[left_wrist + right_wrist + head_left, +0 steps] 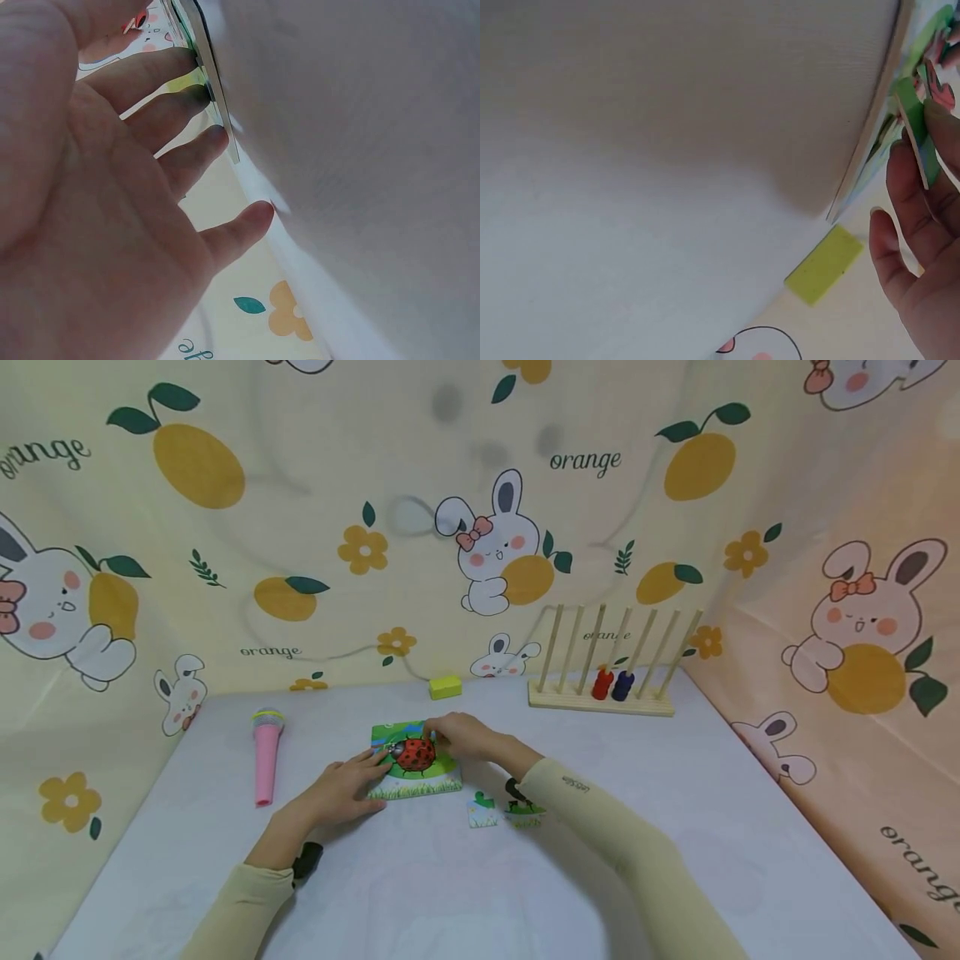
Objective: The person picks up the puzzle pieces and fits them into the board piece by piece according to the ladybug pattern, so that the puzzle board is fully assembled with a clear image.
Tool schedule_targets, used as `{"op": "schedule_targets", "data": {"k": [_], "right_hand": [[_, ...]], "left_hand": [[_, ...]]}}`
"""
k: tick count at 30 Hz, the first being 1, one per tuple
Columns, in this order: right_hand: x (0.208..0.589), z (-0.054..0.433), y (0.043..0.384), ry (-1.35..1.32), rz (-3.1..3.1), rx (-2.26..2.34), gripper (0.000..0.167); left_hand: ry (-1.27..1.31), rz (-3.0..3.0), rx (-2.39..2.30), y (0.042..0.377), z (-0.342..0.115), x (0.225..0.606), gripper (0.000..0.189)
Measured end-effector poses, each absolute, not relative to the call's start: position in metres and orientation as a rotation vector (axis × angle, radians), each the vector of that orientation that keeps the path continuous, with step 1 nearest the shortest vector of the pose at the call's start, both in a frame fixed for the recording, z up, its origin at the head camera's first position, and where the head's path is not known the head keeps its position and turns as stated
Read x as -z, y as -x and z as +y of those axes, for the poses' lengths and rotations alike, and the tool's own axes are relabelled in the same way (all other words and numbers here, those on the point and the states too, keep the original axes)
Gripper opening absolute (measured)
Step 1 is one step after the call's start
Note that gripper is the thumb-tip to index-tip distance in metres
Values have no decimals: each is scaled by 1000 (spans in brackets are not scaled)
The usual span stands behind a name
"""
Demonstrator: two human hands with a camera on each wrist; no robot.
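A wooden ladybug puzzle board (416, 788) lies on the white table, with green grass and a red ladybug on it. My left hand (347, 787) rests at its left edge, fingers spread and fairly straight; in the left wrist view the fingertips (217, 136) touch the board's side. Over the board's upper right, my right hand (461, 737) pinches a puzzle piece (913, 112) between thumb and fingers. That piece is green in the right wrist view and held tilted above the board. Two loose puzzle pieces (482, 811) lie below the board's right corner, one partly behind the right sleeve.
A pink toy microphone (266, 760) lies to the left. Behind the board sits a yellow block (446, 687). At the back right stands a wooden rack (600, 700) with upright pegs, holding a red and a dark blue piece. A patterned cloth hangs behind the table.
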State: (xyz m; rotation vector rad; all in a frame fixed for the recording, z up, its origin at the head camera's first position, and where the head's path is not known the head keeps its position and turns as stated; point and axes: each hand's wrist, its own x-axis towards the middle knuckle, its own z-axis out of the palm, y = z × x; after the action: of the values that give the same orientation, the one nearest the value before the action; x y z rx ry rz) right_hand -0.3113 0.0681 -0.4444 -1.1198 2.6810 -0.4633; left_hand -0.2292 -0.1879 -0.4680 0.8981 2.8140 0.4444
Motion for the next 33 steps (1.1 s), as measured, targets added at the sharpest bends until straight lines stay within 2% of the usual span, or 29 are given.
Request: {"op": "schedule_targets", "data": {"k": [5, 16, 28, 33], "right_hand": [[445, 68, 309, 1142, 2732, 353, 31], [454, 65, 303, 1254, 2819, 178, 32], [455, 67, 301, 1288, 2845, 183, 33], [456, 67, 302, 1304, 2847, 131, 37]], "left_hand": [[-903, 2820, -437, 230, -188, 469, 65], [-891, 2811, -462, 228, -188, 468, 65], [-882, 2819, -462, 228, -188, 468, 64], [-882, 2818, -475, 228, -188, 468, 64]]}}
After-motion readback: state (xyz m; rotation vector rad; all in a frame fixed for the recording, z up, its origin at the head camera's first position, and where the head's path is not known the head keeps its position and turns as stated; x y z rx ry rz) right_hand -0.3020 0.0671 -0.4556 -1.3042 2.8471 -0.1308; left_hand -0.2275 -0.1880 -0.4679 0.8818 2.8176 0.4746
